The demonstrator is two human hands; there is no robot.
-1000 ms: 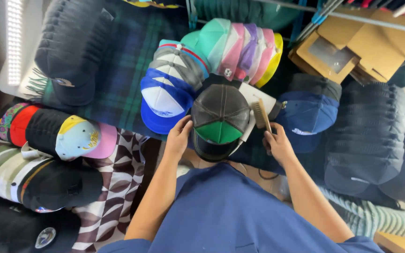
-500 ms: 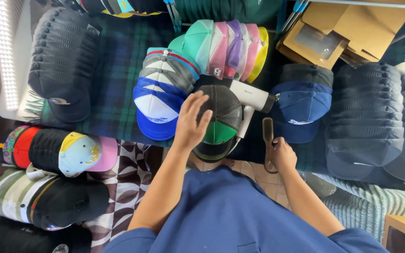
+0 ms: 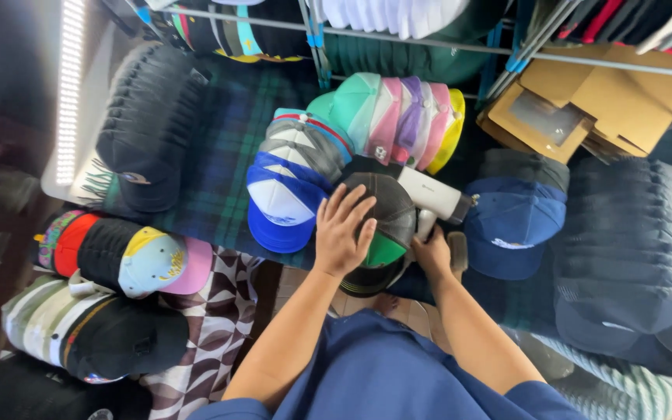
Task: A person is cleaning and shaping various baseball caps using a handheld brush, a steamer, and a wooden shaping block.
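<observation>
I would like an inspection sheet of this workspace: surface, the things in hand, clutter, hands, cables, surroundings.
Surface: dark plaid blanket under the caps; a brown and white patterned cloth at lower left.
Things in hand: black cap with green brim; white handheld device lying beside it.
Clutter: stacks of caps on all sides, such as the blue and white stack, the pastel stack and the blue cap; a brush, partly hidden.
Hands: left hand flat on the black cap; right hand at the device's handle, grip unclear.
Cables: nothing seen.
Surroundings: cardboard boxes, metal rack bars, light strip.
</observation>
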